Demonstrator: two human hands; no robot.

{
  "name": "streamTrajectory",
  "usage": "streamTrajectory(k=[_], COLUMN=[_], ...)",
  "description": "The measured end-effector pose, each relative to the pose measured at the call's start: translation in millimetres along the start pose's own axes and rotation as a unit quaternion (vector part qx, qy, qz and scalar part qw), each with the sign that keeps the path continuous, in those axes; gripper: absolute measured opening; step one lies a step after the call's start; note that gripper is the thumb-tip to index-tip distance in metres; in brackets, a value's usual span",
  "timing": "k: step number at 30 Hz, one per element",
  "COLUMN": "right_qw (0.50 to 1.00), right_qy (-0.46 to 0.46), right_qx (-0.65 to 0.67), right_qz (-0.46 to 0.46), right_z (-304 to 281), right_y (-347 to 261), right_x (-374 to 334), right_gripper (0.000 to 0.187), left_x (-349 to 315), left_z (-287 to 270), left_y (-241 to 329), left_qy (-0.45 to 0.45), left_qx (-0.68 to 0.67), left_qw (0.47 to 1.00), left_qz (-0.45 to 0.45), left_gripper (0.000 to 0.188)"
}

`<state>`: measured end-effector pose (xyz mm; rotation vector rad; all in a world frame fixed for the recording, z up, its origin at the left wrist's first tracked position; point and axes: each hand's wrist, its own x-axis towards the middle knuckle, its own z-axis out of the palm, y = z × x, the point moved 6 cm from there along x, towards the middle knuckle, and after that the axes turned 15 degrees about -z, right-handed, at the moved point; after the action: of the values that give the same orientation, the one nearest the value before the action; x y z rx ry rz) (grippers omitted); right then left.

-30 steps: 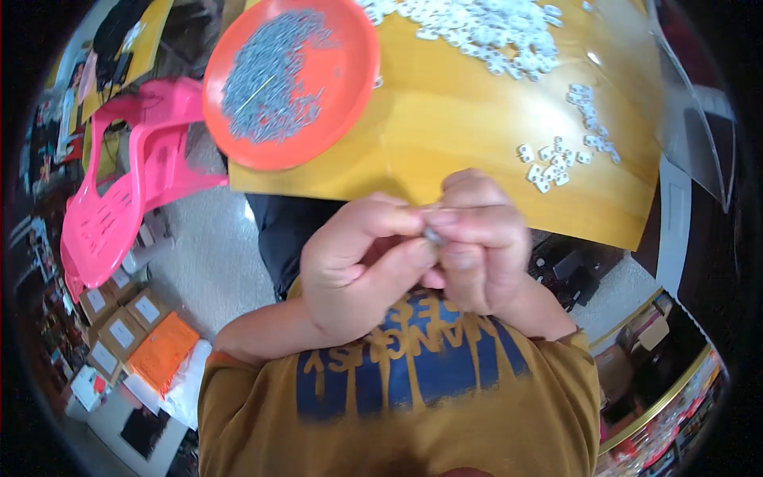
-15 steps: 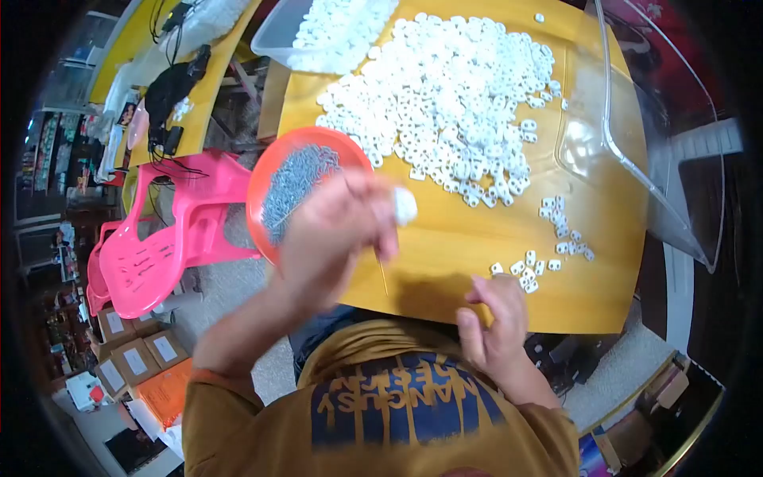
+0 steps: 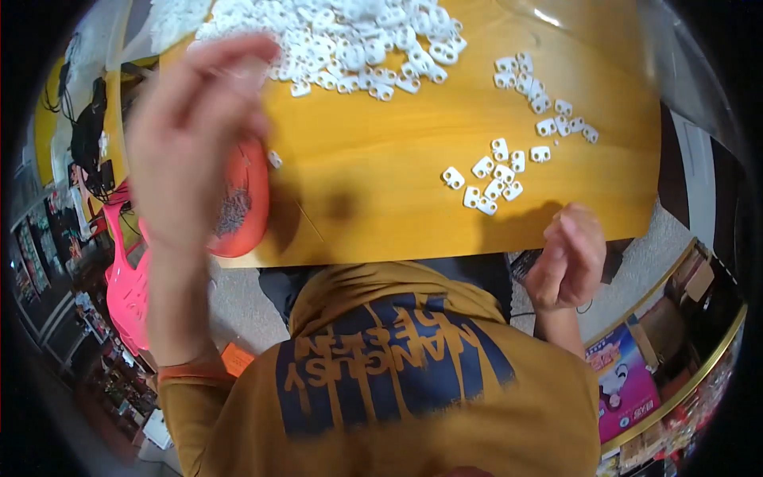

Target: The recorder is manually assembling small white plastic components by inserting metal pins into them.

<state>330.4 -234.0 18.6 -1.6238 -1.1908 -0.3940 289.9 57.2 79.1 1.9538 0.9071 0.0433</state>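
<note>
My left hand (image 3: 199, 135) is raised over the orange bowl (image 3: 256, 199) at the table's left. It is smeared by motion, and whether its bent fingers hold anything does not show. The bowl holds small grey metal pieces (image 3: 234, 211), partly covered by my wrist. A single white two-holed plastic piece (image 3: 275, 159) shows just right of the bowl. My right hand (image 3: 571, 256) hovers at the table's front edge, fingers loosely bent, thumb apart, nothing visible in it. Beyond it lie several loose white two-holed pieces (image 3: 503, 173).
A large heap of white pieces (image 3: 358, 48) covers the far side of the yellow table (image 3: 397, 175). More loose pieces (image 3: 540, 103) lie at its right. A clear plastic bin (image 3: 675, 48) stands far right. A pink chair (image 3: 127, 294) is at the left.
The view has shifted nearer the table's front edge. My left hand has moved left, away from the white piece seen at its fingertips before. My right hand has drawn back from the loose pieces.
</note>
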Motion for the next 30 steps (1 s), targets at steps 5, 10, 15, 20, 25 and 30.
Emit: streamTrajectory(k=[5,10,15,20,25,30], right_qw=[1.0,1.0,1.0,0.999,0.996,0.994], right_qy=[0.016,-0.006,0.007,-0.005,-0.008,-0.106], right_qx=[0.002,0.008,0.02,-0.005,-0.028,-0.029], right_qz=[0.01,0.016,0.007,0.031,0.081,0.023], right_z=[2.5,5.4,7.3,4.5,8.7,46.7], right_y=[4.9,3.0,2.3,-0.6,-4.1,-19.8], right_x=[0.8,-0.5,-3.4,-9.3,-1.5,46.1], right_gripper=[0.026,0.019,0.019,0.018,0.019,0.025], left_x=[-51.7,-56.0,-52.9,-58.2,-75.4,-100.1], left_z=[90.4,113.3,120.0,124.1,95.1,53.4], left_y=[-14.9,-23.1,-24.3,-18.1,-32.8,-65.1], left_qy=[-0.141,-0.145,-0.152,-0.173,-0.115,-0.048], left_qx=[0.111,0.129,0.206,0.245,0.151,-0.022], left_qw=[0.962,0.964,0.952,0.926,0.962,0.99], left_qz=[0.207,0.179,0.17,0.231,0.196,0.131], left_gripper=[0.021,0.021,0.024,0.019,0.016,0.019])
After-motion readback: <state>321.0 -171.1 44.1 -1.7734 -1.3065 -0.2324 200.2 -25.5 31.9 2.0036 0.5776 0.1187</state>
